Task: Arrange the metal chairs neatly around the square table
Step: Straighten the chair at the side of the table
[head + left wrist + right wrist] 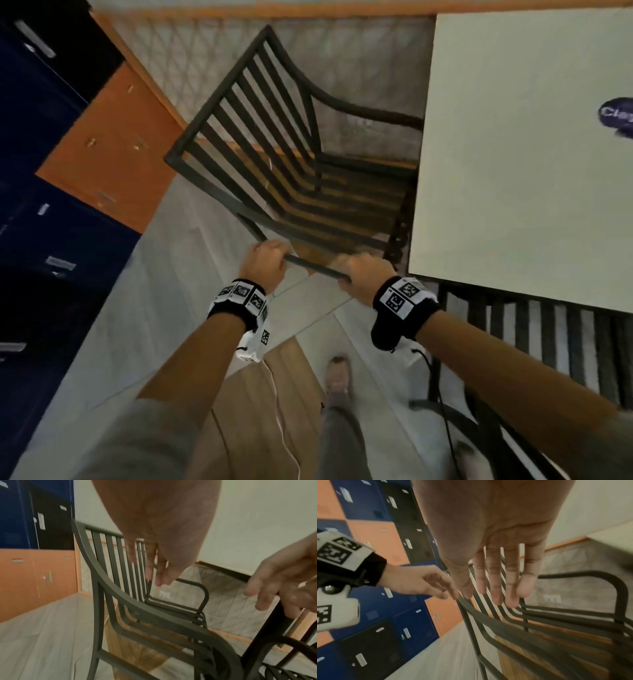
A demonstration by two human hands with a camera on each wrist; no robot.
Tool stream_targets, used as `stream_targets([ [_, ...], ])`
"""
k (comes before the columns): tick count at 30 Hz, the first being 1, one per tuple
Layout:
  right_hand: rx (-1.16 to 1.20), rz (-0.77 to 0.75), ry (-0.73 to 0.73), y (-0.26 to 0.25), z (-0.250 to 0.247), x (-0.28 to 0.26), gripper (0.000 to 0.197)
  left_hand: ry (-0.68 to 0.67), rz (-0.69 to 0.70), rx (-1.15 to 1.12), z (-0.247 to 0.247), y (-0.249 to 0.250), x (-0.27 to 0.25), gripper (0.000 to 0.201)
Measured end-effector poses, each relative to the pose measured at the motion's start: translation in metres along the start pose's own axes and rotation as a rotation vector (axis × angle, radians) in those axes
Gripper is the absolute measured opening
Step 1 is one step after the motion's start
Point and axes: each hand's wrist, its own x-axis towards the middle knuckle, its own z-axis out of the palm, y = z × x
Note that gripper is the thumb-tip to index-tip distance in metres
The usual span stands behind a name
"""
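A dark metal slatted chair (219, 96) stands at the left side of the white square table (513, 188), its seat partly under the tabletop edge. Both hands are on its near armrest rail (315, 268). My left hand (265, 263) rests at the rail's left end, fingers hanging fairly straight in the left wrist view (154, 566). My right hand (363, 274) lies further right on the same rail, and its straight fingers (496, 582) touch the rail with their tips. Neither hand plainly wraps the bar. The chair (513, 628) fills the lower half of the right wrist view.
A second slatted metal chair (548, 339) sits tucked under the table's near edge at lower right. Blue, black and orange lockers (68, 154) line the left side. My leg and shoe (337, 375) stand on the pale floor below, with thin cables trailing from the wrists.
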Motion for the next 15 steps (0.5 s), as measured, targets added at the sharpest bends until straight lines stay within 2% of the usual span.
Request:
stream_targets([
  [3, -0.021, 0.085, -0.048, 0.003, 0.034, 0.062, 0.044, -0.008, 0.076, 0.032, 0.039, -0.033, 0.051, 0.025],
  [7, -0.115, 0.158, -0.024, 0.01, 0.069, 0.133, 0.06, -0.121, 0.083, 0.136, 0.081, -0.065, 0.103, 0.046],
  [9, -0.135, 0.218, -0.078, 0.015, 0.081, 0.153, 0.061, -0.2, 0.081, 0.171, 0.094, -0.076, 0.123, 0.049],
  [11, -0.13, 0.278, -0.137, 0.021, 0.088, 0.164, 0.057, -0.255, 0.092, 0.143, 0.102, -0.081, 0.141, 0.041],
  [15, -0.142, 0.275, -0.137, 0.041, 0.097, 0.169, 0.048, -0.274, 0.128, 0.12, 0.108, -0.079, 0.156, 0.029],
])
